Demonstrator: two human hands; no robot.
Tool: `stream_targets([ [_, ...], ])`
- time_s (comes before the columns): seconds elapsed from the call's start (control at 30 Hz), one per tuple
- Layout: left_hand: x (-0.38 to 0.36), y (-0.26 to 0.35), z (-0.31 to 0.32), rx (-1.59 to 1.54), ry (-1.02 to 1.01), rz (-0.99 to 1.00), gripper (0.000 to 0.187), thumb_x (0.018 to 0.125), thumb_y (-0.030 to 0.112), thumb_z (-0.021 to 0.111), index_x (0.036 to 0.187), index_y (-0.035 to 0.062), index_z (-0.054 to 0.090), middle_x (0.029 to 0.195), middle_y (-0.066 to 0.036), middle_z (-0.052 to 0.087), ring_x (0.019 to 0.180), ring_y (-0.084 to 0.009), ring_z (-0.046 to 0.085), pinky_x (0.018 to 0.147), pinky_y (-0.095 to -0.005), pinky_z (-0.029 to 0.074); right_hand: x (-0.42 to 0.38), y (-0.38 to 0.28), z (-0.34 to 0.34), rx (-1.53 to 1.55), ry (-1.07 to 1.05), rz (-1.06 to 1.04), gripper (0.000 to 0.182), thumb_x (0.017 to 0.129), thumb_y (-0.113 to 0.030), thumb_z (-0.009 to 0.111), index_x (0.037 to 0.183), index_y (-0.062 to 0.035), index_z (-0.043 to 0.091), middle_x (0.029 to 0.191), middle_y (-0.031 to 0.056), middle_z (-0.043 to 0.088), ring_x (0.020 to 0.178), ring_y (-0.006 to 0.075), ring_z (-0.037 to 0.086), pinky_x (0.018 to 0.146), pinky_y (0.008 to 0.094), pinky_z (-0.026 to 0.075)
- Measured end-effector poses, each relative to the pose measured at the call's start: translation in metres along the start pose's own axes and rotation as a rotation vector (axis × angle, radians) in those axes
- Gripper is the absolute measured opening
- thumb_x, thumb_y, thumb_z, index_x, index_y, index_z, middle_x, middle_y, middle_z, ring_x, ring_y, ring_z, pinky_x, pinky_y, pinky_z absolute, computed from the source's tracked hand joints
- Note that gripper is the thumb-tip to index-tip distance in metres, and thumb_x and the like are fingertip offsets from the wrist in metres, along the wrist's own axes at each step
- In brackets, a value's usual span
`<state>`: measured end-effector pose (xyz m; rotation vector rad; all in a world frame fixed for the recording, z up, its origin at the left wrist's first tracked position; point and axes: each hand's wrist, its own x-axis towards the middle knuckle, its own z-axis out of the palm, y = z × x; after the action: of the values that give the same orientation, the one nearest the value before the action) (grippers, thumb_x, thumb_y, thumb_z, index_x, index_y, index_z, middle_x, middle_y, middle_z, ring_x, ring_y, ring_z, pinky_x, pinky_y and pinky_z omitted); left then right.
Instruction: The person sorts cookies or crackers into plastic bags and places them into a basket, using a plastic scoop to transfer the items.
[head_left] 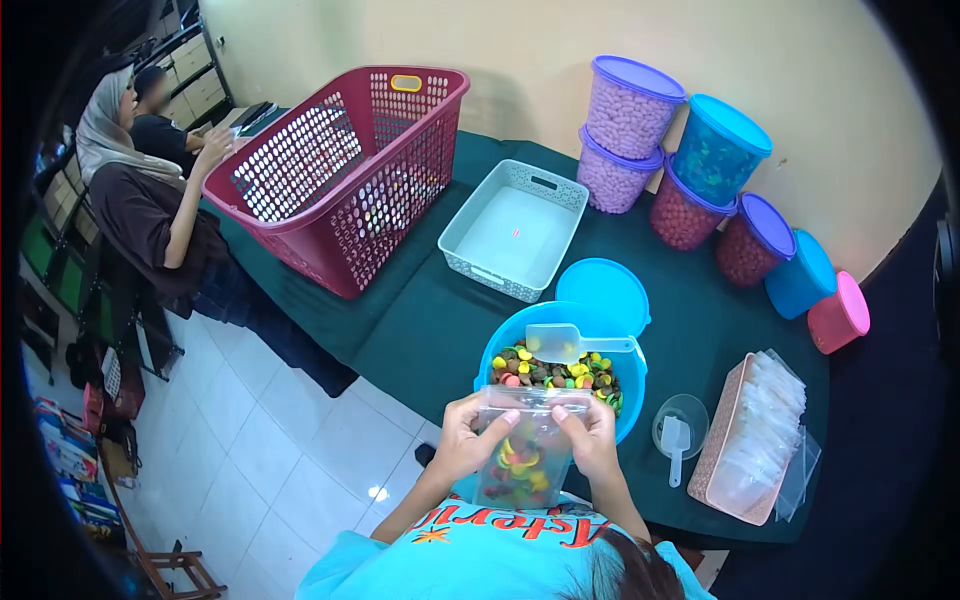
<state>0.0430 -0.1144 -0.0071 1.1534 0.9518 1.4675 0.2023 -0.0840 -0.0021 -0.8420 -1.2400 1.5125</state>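
A clear plastic zip pouch [525,462] with yellow, green, red and brown pieces inside is held upright close to my chest. My left hand [468,445] pinches its top left edge, thumb in front. At the top right edge my right hand [594,440] grips it the same way. Just beyond the pouch stands a round blue tub [632,400] of small colourful chocolate-like pieces [560,374]. A translucent scoop [560,343] lies across the tub, resting over the pieces. The pouch hides part of the tub's near side.
Behind the tub are a blue lid [605,290], a white basket [515,225] and a large maroon basket [340,215]. Right: a small scoop in a bowl [690,415], a pink basket [725,445] of plastic bags, several lidded tubs [630,105]. Two people [150,200] are at left.
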Motion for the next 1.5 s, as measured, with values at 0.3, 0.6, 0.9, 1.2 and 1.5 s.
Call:
stream_targets([
  [0.3, 0.0, 0.014, -0.026, 0.262, -0.008, 0.186, 0.007, 0.075, 0.003, 0.061, 0.08, -0.0014, 0.063, 0.075, -0.011, 0.062, 0.066, -0.0132, 0.059, 0.059, -0.0244, 0.046, 0.001, 0.014, 0.037, -0.077, 0.024, -0.172, 0.006, 0.079, -0.001, 0.056, 0.08, 0.0028, 0.06, 0.073, 0.0049, 0.058, 0.07, 0.0088, 0.055, 0.062, 0.0219, 0.043],
  [0.6, -0.021, 0.028, -0.118, 0.13, 0.033, 0.136, 0.01, 0.075, 0.002, 0.057, 0.082, -0.0019, 0.064, 0.076, -0.01, 0.061, 0.066, -0.0144, 0.057, 0.061, -0.0251, 0.044, 0.017, 0.03, 0.128, -0.172, -0.076, -0.261, 0.006, 0.073, 0.0, 0.063, 0.076, 0.0019, 0.059, 0.074, 0.0069, 0.058, 0.067, 0.0093, 0.055, 0.061, 0.0211, 0.043],
  [0.9, -0.044, 0.054, -0.201, 0.11, 0.055, 0.151, 0.017, 0.076, 0.004, 0.058, 0.09, -0.0017, 0.064, 0.084, -0.011, 0.062, 0.075, -0.0158, 0.058, 0.067, -0.0264, 0.045, 0.036, 0.069, 0.217, -0.05, -0.109, -0.226, 0.009, 0.072, -0.001, 0.066, 0.077, 0.0014, 0.059, 0.075, 0.0068, 0.059, 0.069, 0.0108, 0.057, 0.064, 0.0222, 0.044],
  [1.2, -0.051, 0.067, -0.251, 0.314, 0.058, 0.098, 0.01, 0.074, 0.006, 0.064, 0.083, 0.0006, 0.065, 0.075, -0.009, 0.062, 0.07, -0.0154, 0.058, 0.061, -0.027, 0.045, 0.029, 0.097, 0.262, 0.027, -0.141, -0.149, 0.01, 0.075, -0.001, 0.063, 0.084, 0.0021, 0.064, 0.076, 0.0078, 0.06, 0.07, 0.0112, 0.057, 0.064, 0.0218, 0.044],
  [1.5, -0.042, 0.074, -0.252, 0.425, 0.02, 0.273, 0.004, 0.07, 0.006, 0.068, 0.073, 0.0038, 0.067, 0.066, -0.006, 0.063, 0.059, -0.0149, 0.057, 0.067, -0.0306, 0.041, 0.037, 0.06, 0.241, -0.316, -0.224, -0.309, 0.007, 0.068, 0.003, 0.067, 0.074, 0.0004, 0.064, 0.066, 0.0091, 0.06, 0.057, 0.0134, 0.057, 0.052, 0.023, 0.044],
])
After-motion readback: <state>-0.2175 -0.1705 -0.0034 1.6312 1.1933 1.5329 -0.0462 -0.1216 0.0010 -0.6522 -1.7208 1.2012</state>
